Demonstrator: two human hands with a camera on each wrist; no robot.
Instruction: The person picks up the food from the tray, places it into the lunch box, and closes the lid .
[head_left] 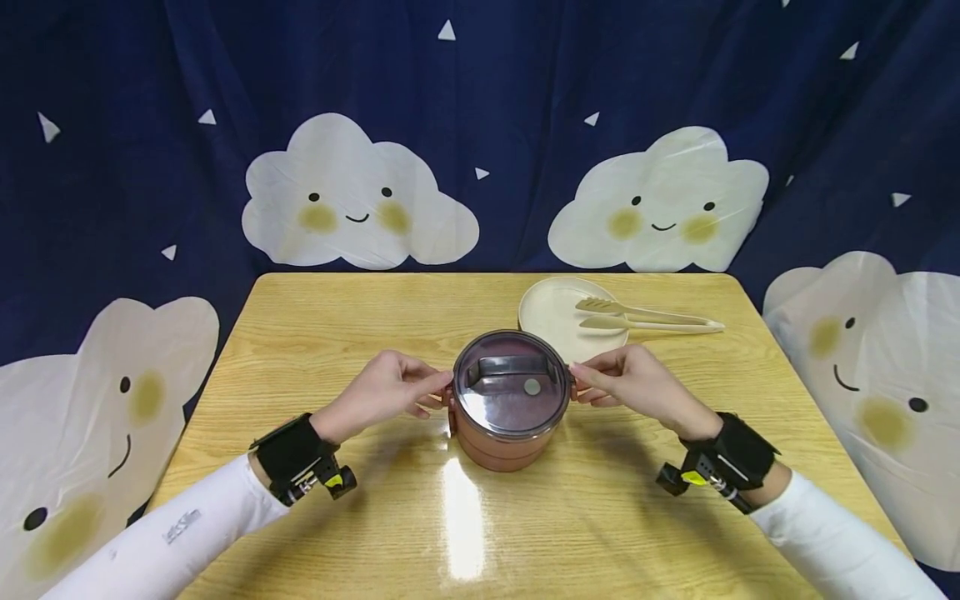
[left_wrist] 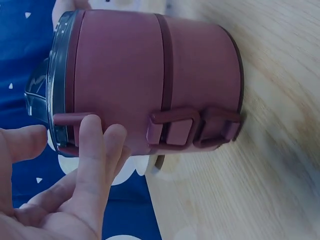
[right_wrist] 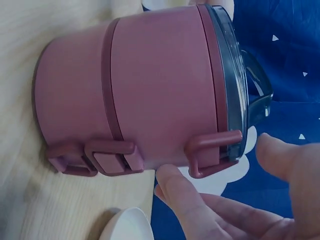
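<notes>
A round two-tier lunch box [head_left: 504, 450] in dusty pink stands upright mid-table. Its dark see-through lid [head_left: 491, 408] has a raised handle on top. Side latches run down both flanks, including an upper left latch [left_wrist: 75, 119] and an upper right latch [right_wrist: 200, 157] at the lid's rim. My left hand [head_left: 386, 387] is at the left upper latch, its fingertips against it and the thumb apart from the lid. At the opposite side, my right hand [head_left: 637, 383] has its fingers beside the upper latch, with the thumb near the lid edge.
Behind the lunch box, to the right, lies a cream plate [head_left: 547, 308]. Beige tongs [head_left: 660, 317] rest across it, their closed end reaching past the rim onto the wooden table [head_left: 337, 317]. A dark blue curtain [head_left: 517, 83] with cloud shapes hangs behind the table.
</notes>
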